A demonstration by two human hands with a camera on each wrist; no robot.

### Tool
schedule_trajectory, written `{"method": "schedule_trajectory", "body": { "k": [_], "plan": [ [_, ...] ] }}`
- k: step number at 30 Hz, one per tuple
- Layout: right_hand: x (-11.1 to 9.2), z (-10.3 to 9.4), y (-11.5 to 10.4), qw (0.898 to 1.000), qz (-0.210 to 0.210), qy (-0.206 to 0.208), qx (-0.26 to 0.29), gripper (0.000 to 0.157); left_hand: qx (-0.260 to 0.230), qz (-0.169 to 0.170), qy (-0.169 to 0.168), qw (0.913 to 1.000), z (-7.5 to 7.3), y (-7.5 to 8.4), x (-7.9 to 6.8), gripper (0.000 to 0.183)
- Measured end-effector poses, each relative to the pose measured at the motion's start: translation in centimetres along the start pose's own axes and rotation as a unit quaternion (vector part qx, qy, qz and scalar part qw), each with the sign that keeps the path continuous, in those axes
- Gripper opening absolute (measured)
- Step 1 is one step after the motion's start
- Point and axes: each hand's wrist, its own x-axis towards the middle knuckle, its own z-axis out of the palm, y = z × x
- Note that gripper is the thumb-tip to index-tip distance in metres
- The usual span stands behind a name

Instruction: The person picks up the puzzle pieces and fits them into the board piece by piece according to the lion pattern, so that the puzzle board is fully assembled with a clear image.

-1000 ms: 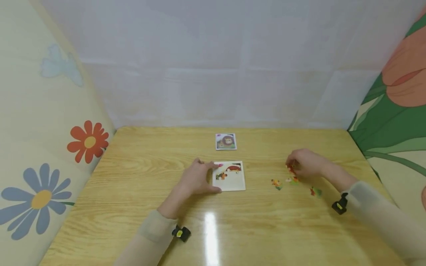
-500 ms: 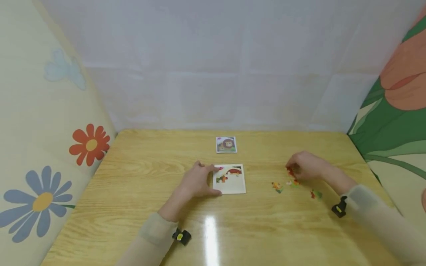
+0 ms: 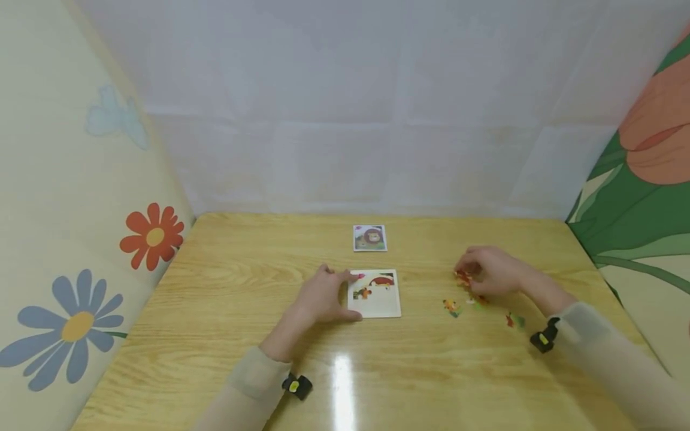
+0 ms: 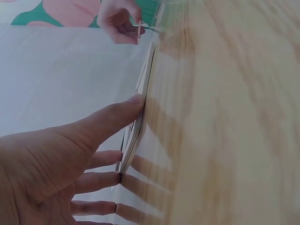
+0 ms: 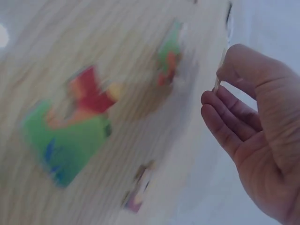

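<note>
A square white puzzle board, partly filled with pieces along its top and left, lies flat on the table. My left hand holds its left side, thumb on the near edge and fingers toward the far corner. In the left wrist view the thumb touches the board's edge. Between thumb and fingers, my right hand pinches a reddish-brown puzzle piece, seen almost edge-on in the right wrist view. Below that hand lie loose puzzle pieces: an orange one and a green-and-red one.
Behind the board lies a small square card with a lion picture. A white cloth hangs at the table's far edge. Flower-printed panels stand on the left and right of the wooden table.
My right hand has lifted a little and shifted left with the puzzle piece. The left hand stays on the board. The head view has tilted slightly.
</note>
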Motion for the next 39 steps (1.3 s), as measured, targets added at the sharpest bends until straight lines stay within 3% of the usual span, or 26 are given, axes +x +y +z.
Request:
{"method": "schedule_trajectory", "body": {
  "k": [5,13,21,39],
  "plan": [
    [1.3,0.0,-1.5,0.999,0.007,0.006,0.053,0.036,0.000,0.003,0.000,1.0000,0.0,0.0,0.0,0.089],
    [4.3,0.6,-4.1,0.986,-0.060,0.020,0.156,0.037,-0.001,-0.001,-0.007,1.0000,0.1,0.0,-0.1,0.090],
    [6.8,1.4,-6.2,0.980,-0.102,0.017,0.169,0.039,-0.006,-0.003,-0.008,0.9999,0.2,0.1,-0.1,0.090],
    [10.1,4.8,-10.1,0.990,-0.078,0.006,0.119,0.034,-0.007,-0.003,-0.005,1.0000,-0.1,0.0,0.0,0.090]
  ]
}}
